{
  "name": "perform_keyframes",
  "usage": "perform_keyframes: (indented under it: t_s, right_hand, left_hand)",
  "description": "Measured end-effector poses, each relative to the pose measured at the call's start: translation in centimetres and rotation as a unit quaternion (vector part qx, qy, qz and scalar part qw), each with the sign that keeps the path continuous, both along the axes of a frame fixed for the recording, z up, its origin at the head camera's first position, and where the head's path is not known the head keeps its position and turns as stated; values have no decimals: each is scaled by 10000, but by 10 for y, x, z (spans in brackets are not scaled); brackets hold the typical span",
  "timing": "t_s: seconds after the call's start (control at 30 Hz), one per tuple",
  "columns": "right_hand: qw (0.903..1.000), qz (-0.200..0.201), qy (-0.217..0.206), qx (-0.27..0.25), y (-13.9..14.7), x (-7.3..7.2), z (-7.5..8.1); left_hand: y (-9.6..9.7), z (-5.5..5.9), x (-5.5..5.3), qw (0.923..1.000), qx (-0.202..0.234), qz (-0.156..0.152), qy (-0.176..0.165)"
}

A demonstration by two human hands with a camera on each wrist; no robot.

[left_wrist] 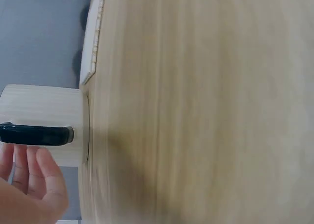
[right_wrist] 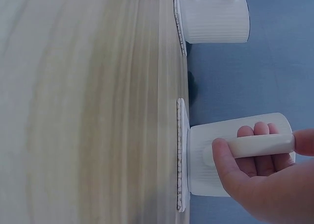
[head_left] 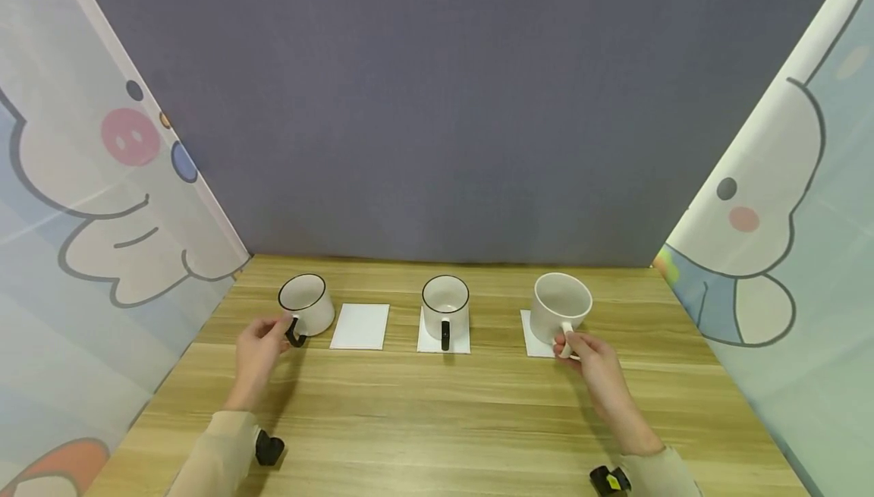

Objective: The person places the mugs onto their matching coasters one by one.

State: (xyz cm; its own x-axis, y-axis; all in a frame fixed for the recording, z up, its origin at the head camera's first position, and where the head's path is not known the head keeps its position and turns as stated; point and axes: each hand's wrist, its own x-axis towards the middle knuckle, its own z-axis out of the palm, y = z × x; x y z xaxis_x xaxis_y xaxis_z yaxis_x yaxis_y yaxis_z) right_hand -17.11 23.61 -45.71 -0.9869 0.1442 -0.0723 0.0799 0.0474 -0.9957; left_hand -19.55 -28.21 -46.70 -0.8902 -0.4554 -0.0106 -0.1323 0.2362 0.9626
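At the left of the table, my left hand (head_left: 259,341) is beside the black handle of a black-rimmed white mug (head_left: 314,315), which stands directly on the wood. In the left wrist view, the loosely bent fingers (left_wrist: 35,170) lie right at the handle (left_wrist: 37,135) without wrapping round it. My right hand (head_left: 592,360) grips the handle of a plain white mug (head_left: 549,319) on the right. The right wrist view shows the thumb along that handle (right_wrist: 262,144) and the fingers behind it. This mug stands on a white square coaster (right_wrist: 181,185).
Between the hands, another black-rimmed white mug (head_left: 437,322) stands on a white coaster (head_left: 425,344), its black handle facing me. A bare white coaster (head_left: 360,326) lies right of the left mug. A grey panel (head_left: 451,117) borders the wooden table (head_left: 437,421) at the back, cartoon-printed sheets at the sides.
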Motion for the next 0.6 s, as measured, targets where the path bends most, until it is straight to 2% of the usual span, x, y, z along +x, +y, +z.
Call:
perform_keyframes:
  t_s: [0.1, 0.2, 0.37, 0.47, 0.6]
  right_hand:
    - [10000, -15, 8, 6, 0, 0, 0]
    - [10000, -22, 29, 17, 0, 0, 0]
    - [10000, -28, 44, 2, -1, 0, 0]
    - [10000, -54, 51, -32, -1, 0, -1]
    - [9999, -76, 89, -87, -2, 0, -1]
  left_hand:
    - [-1, -2, -1, 9992, 323, -74, -231]
    - [-2, -3, -3, 9984, 409, -185, -356]
    - [-4, -5, -5, 9949, 577, -623, -547]
    - [-4, -4, -6, 9918, 739, -865, -588]
    - [-3, -3, -7, 9908, 710, -1026, -529]
